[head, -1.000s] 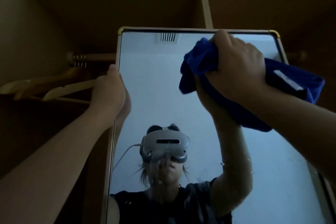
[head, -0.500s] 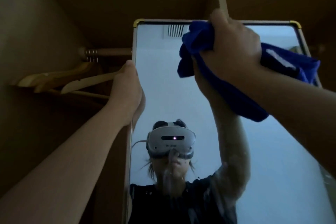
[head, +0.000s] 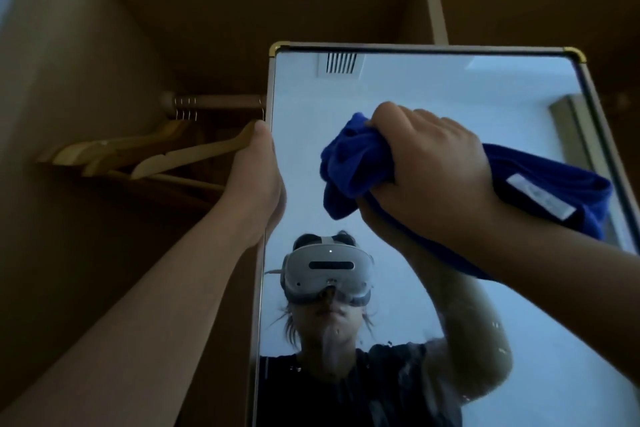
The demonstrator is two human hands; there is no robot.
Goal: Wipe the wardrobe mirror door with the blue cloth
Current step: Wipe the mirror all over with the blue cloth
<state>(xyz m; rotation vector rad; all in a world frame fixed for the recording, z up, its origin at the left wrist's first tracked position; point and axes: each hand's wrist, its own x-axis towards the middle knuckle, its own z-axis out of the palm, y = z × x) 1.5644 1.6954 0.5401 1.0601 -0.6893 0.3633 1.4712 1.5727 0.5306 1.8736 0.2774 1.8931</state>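
Note:
The wardrobe mirror door rises in front of me, with a thin frame and gold corner caps. My right hand is bunched around the blue cloth and presses it on the glass in the upper middle. The cloth trails over my wrist to the right, showing a white label. My left hand grips the mirror door's left edge, thumb on the front. Smears and droplets show low on the glass near my reflection.
The open wardrobe lies to the left, with a rail and several wooden hangers just behind my left hand. A vertical divider and the top shelf stand above the mirror.
My right hand has dragged the blue cloth down from the mirror's top edge to the upper middle. My left hand keeps its hold on the left edge.

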